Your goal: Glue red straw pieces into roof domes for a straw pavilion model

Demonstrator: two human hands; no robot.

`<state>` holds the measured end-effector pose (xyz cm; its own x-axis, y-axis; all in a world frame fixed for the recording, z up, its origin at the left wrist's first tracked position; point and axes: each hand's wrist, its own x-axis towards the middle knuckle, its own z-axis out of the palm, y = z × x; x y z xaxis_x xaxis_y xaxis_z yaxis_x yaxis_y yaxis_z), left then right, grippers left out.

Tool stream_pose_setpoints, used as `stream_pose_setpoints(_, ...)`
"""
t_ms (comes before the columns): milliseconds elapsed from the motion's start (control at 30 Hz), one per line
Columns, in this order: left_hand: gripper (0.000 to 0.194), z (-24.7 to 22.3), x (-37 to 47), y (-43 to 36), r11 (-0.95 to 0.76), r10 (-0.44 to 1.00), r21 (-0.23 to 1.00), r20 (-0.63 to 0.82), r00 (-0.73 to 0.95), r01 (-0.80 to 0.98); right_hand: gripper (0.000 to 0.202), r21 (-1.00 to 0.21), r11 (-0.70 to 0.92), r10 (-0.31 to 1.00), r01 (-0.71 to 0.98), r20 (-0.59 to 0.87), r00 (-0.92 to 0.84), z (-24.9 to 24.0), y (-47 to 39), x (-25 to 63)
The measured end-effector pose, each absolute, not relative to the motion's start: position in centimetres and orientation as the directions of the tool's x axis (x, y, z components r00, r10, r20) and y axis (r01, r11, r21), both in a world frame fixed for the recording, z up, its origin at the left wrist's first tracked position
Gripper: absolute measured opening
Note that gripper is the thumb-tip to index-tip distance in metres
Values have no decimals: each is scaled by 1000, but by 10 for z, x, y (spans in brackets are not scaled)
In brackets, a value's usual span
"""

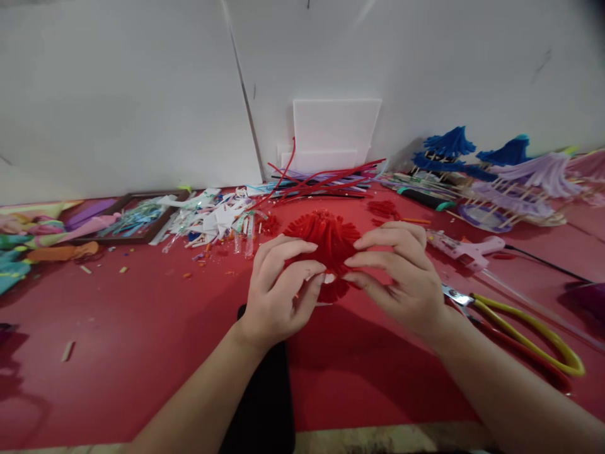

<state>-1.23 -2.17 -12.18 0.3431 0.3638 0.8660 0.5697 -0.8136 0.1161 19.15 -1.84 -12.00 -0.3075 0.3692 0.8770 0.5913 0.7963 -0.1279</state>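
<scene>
A red pipe-cleaner pavilion roof, fringed and sloping like the blue ones on the right, stands at the middle of the red table. My left hand closes on its left side, thumb and forefinger pinched at the lower edge. From the right, my right hand grips the opposite edge between thumb and fingertips. Below the roof more red fuzzy pieces show, with a small white patch between. My fingers hide parts of both sides.
Scissors with yellow and red handles and a pink glue gun lie right. Blue-roofed and lilac models stand behind them. Loose red pipe cleaners lie at the back, scraps at left. A black flat object lies beneath my left wrist.
</scene>
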Motion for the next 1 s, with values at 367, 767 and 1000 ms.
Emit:
stream_pose_setpoints(367, 17, -124, -11, -21, -826, 337, 96, 874, 351, 555, 7, -159, 782, 401, 602, 868, -292, -122, -25, 181)
stream_pose_setpoints(767, 11, -123, -14, -22, -821, 353, 117, 873, 336, 560, 13, -141, 797, 383, 587, 870, -311, -122, -20, 187)
stream_pose_setpoints(1000, 16, -124, -12, -24, -816, 331, 88, 881, 337, 572, 9, -175, 816, 379, 551, 882, -281, -122, -23, 184)
